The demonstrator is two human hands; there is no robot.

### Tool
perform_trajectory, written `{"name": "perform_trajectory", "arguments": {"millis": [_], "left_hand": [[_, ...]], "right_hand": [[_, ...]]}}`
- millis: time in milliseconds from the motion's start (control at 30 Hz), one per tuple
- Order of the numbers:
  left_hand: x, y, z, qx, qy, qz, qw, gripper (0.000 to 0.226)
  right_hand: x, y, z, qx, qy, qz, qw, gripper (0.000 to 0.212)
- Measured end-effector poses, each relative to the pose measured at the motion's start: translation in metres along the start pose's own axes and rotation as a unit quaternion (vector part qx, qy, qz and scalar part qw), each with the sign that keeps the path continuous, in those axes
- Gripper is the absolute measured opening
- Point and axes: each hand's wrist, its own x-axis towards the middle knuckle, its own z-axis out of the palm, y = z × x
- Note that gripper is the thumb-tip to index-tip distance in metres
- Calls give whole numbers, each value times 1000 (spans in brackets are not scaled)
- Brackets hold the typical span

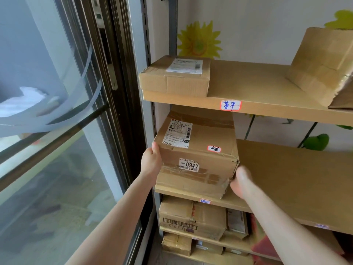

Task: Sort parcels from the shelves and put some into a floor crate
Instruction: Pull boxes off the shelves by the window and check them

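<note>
Both hands are on a large brown cardboard parcel [196, 150], taped at its seams, with a white shipping label on top and a small sticker reading "0947" on its front face. It sits at the left end of the middle cardboard-lined shelf board [286, 178], its front edge at the board's lip.

The left hand [151, 159] clasps the parcel's front left corner. The thumb lies over the top edge and the palm is flat against the left side, with the fingers hidden behind it. The right hand [241, 182] is blurred. It is pressed to the parcel's lower right corner, where the tape is crumpled, thumb up along the corner edge and fingers wrapped out of sight round the right side. So the parcel is grasped between the two hands.

Directly above the parcel, a flat brown cardboard box with a white label [175, 79] lies on the upper shelf board [257, 88]. Up and to the right of the parcel, a tall tan carton [321, 69] leans tilted. Below the parcel, smaller brown parcels [191, 217] fill the lower shelves. To the parcel's left stands a dark-framed glass door [57, 131]. Behind and above it, a yellow flower decal [198, 41] is on the wall.
</note>
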Motion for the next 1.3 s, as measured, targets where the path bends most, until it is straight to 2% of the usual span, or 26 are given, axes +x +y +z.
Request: {"name": "perform_trajectory", "arguments": {"millis": [333, 433, 533, 600, 667, 800, 867, 933, 1000, 1067, 1200, 1300], "left_hand": [[1, -7, -6, 63, 15, 59, 996, 46], [1, -18, -8, 4, 25, 53, 998, 43], [-6, -59, -8, -101, 86, 12, 991, 38], [-15, -102, -3, -115, 125, -35, 985, 37], [-25, -147, 5, -66, 121, -75, 988, 35], [-23, -229, 31, 110, 13, -139, 984, 36], [-12, -261, 39, 181, -15, -157, 971, 34], [6, -289, 44, 205, -10, -162, 965, 27], [23, -311, 48, 222, 3, -151, 963, 45], [35, -327, 53, 201, -4, -134, 970, 41], [38, -346, 59, 166, 28, -102, 980, 25], [28, -349, 53, 161, 22, -72, 984, 27]], "right_hand": [[4, 7, 3, 16, 18, -16, 1000, 31], [3, 9, 1, 55, 35, -26, 998, 29], [5, 34, -13, 138, 27, -63, 988, 22], [7, 69, -29, 155, 13, -92, 984, 17], [10, 111, -48, 116, 27, -105, 987, 14], [30, 188, -77, -23, 52, -114, 992, 20], [60, 218, -90, -86, 98, -102, 986, 18], [96, 236, -99, -138, 143, -94, 976, 16], [128, 247, -105, -179, 143, -81, 970, 33], [152, 258, -109, -209, 118, -43, 970, 46], [172, 280, -112, -156, 101, 8, 983, 44], [167, 282, -116, -89, 97, 23, 991, 24]]}}
